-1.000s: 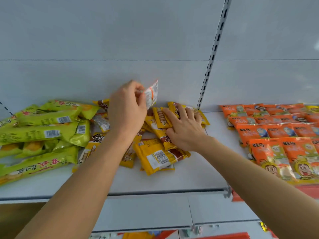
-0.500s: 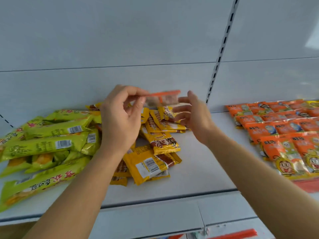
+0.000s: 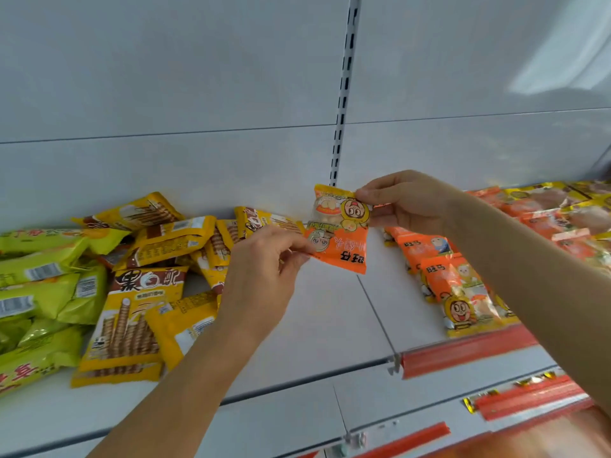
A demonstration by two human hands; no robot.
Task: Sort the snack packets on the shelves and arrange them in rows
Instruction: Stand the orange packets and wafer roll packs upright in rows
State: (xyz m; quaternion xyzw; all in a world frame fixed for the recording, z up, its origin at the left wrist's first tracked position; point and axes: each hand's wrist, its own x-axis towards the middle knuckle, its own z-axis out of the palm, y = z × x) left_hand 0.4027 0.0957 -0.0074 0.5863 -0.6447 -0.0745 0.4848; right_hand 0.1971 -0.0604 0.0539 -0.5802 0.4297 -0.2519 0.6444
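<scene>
An orange snack packet [image 3: 340,231] with cartoon faces hangs upside down above the white shelf [image 3: 330,325]. My left hand [image 3: 264,272] pinches its lower left corner and my right hand [image 3: 410,203] pinches its upper right edge. Left of it lies a loose heap of yellow wafer-roll packets [image 3: 155,279]. Green packets [image 3: 43,279] are piled at the far left. More orange packets [image 3: 459,285] lie in rows on the right shelf section.
A slotted upright [image 3: 344,94] splits the white back panel behind the held packet. Red price strips [image 3: 463,352] run along the front edge of the right shelf. Another red strip [image 3: 529,398] lines a lower shelf.
The orange packet went from my left hand alone, near the yellow heap, to the right and into both hands. My right hand left the yellow packets. The camera view swung right.
</scene>
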